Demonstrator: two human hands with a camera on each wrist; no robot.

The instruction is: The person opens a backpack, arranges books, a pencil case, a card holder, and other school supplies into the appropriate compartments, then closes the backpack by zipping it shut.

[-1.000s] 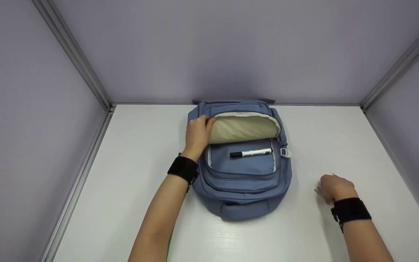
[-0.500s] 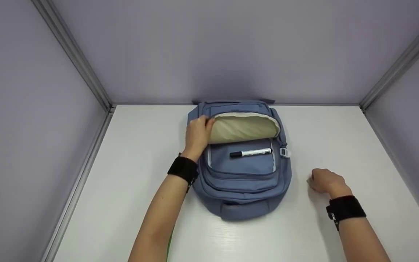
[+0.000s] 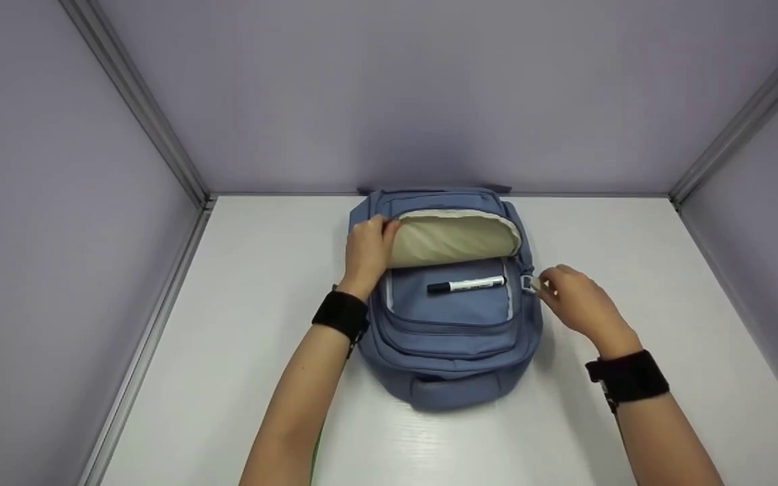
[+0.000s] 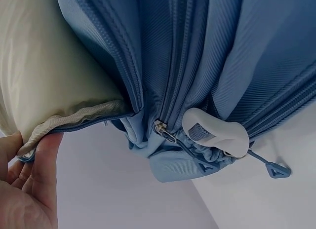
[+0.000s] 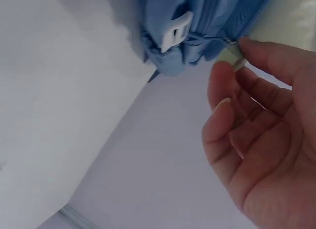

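Hands at an opened blue backpack (image 3: 446, 331) lying flat on a white table (image 3: 632, 223).

Left hand (image 3: 365, 251) curls its fingers round the edge of the folded-back flap (image 3: 453, 236), whose cream lining faces up; in the left wrist view a fingertip (image 4: 47, 155) presses under the flap's seam. Right hand (image 3: 575, 297) sits at the opposite side of the bag, thumb and forefinger closing on the pale zipper pull (image 3: 531, 285); in the right wrist view the pull (image 5: 233, 58) lies between the two fingertips, though I cannot tell whether they yet pinch it. Between the two hands, just below the held flap, a black-and-white marker (image 3: 467, 285) rests across the front pocket panel.
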